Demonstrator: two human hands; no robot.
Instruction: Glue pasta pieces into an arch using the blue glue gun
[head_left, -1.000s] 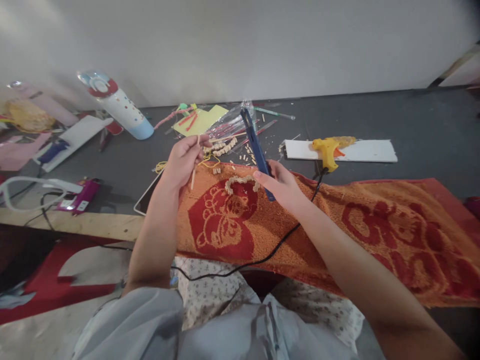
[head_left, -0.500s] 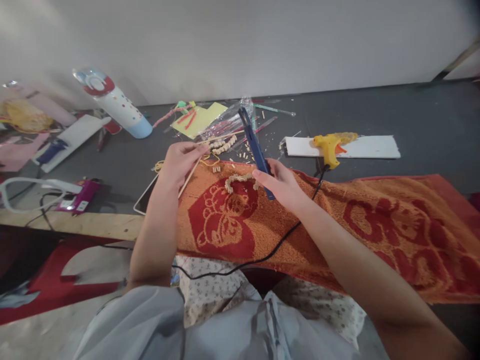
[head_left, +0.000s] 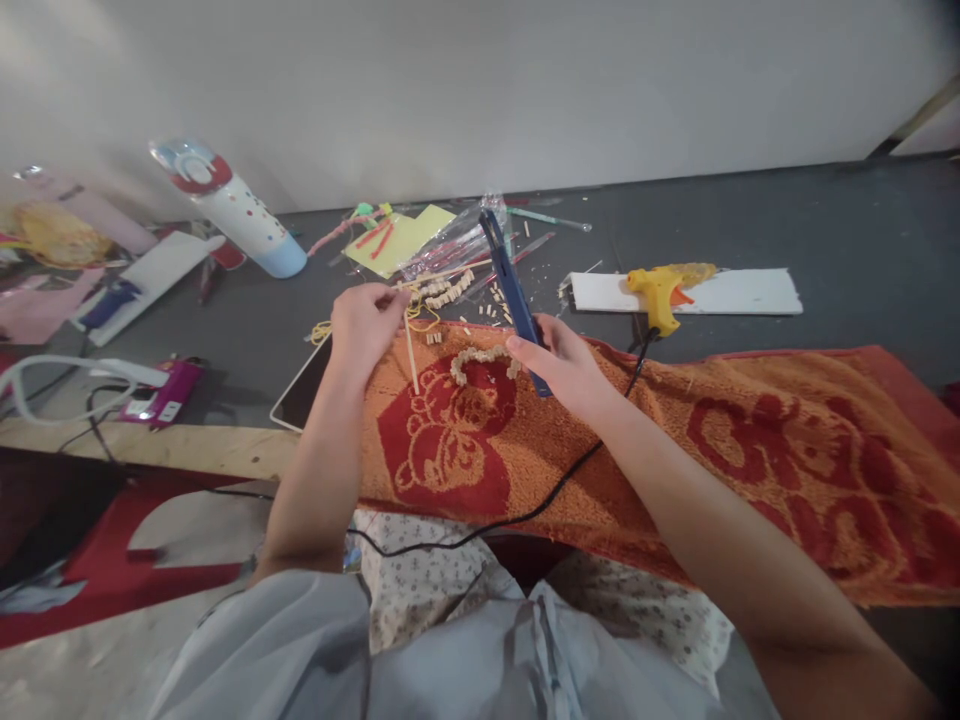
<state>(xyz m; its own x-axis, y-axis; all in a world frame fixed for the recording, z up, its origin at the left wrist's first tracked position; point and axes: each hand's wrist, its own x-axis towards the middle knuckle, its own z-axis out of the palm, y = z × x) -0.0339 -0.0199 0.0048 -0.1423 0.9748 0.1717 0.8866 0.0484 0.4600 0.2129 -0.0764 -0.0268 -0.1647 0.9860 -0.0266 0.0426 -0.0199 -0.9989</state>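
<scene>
Pale stick [head_left: 412, 352]: We pinch it near its upper end, the fingers of our left hand [head_left: 369, 322] pressed together; its lower tip is over the orange towel [head_left: 555, 440], contact unclear.
Blue tool [head_left: 516, 300]: The fingers of our right hand [head_left: 564, 365] wrap its near end, its far end angled away.
Room between: Towel stretches between stick and tool; a curved row of wooden pieces [head_left: 480, 355] lies there, near the far hem.
Right flank: A yellow glue gun [head_left: 660, 300] rests on a white board [head_left: 757, 292] beyond the towel.
Left flank: A dark-screened device [head_left: 300, 388] sits beside our forearm, near the tabletop's [head_left: 862, 230] front edge.
</scene>
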